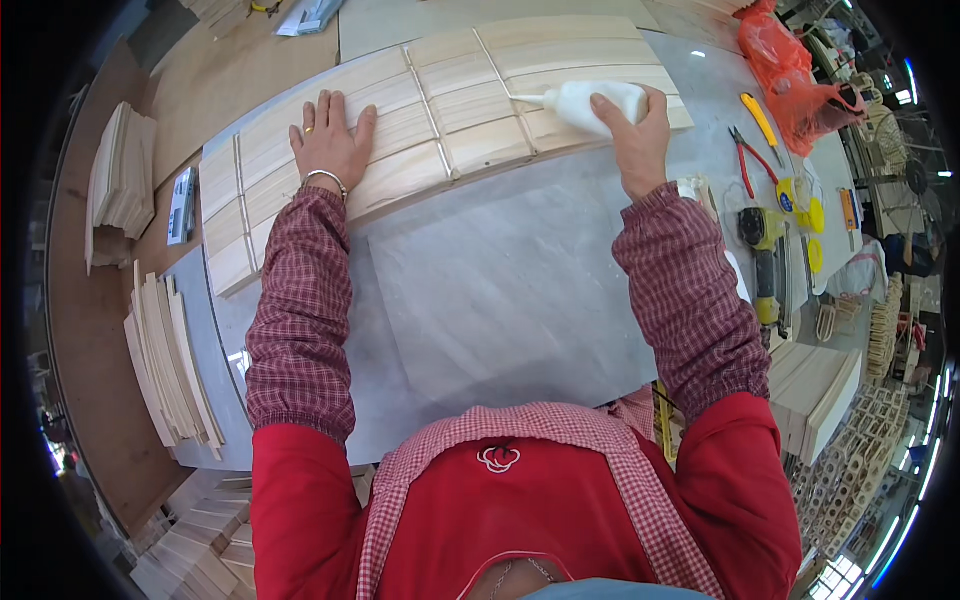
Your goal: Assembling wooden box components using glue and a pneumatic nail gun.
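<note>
Beneath everything spreads your grey-topped table (pixel 700 75). Across its far part lies the largest piece in front of you, a long panel of pale wooden planks (pixel 395 120), set slightly aslant and crossed by three narrow lines: one near its left end, two right of its middle. Nearer your body, a smooth pale grey sheet (pixel 520 300) lies flat on the tabletop.

At the left, you have a stack of short boards (pixel 120 180) and, closer to you, a bundle of thin wooden strips (pixel 170 360). A red plastic bag (pixel 790 80) sits crumpled at the far right, and a yellow-and-black power drill (pixel 765 250) lies to the right of your right forearm.

Your left hand (pixel 335 140) rests palm down on the planks, between the left line and the middle one, its fingers extended and slightly spread, gripping nothing. Your right hand (pixel 640 130) wraps its thumb and fingers around the rear of a white squeeze bottle (pixel 585 105). You hold that bottle tilted over the right part of the panel, its slim nozzle pointing left to the rightmost line; whether the tip touches the wood, you cannot tell from here.

Beyond that hand lie red-handled pliers (pixel 745 165), and just beside them a yellow utility knife (pixel 760 120). Smallest of all, a bracelet (pixel 326 178) circles your left wrist.
</note>
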The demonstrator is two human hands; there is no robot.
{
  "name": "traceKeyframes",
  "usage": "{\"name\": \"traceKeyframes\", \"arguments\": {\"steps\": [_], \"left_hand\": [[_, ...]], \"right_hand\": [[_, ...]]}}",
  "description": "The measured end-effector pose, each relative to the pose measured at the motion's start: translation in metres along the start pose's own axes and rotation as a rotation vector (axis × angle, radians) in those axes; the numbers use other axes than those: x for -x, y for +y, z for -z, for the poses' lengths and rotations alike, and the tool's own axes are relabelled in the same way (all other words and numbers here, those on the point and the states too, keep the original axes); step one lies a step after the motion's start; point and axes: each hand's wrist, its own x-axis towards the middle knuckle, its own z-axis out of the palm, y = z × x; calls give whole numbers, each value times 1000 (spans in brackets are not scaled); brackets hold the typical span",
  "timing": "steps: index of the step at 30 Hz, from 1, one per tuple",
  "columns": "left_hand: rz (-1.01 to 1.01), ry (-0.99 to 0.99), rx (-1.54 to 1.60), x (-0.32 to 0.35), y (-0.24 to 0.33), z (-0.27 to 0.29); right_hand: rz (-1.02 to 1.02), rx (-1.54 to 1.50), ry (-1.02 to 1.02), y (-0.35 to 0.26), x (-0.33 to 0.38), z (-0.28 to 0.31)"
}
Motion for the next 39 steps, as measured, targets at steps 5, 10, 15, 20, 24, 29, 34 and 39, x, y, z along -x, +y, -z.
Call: {"name": "traceKeyframes", "arguments": {"steps": [5,10,15,20,24,29,34,39], "left_hand": [[5,-4,-4,-1,0,-1],[10,-11,-15,-2,-1,0],[17,-19,-21,-3,-3,0],[23,-25,-24,-6,0,-1],[40,-34,0,-9,1,-9],[31,-29,-10,-12,-15,-14],[2,7,-10,-18,-19,-21],[-75,78,79,-11,-56,-30]], "right_hand": [[10,-16,-1,2,31,20],[-1,-24,9,-3,58,33],[-10,-26,25,-5,73,40],[-175,-213,19,-6,69,55],[-461,-905,-30,9,33,96],[-415,-595,-39,6,-14,182],[-404,-171,-28,29,-64,268],[-578,145,-143,73,-93,287]]}}
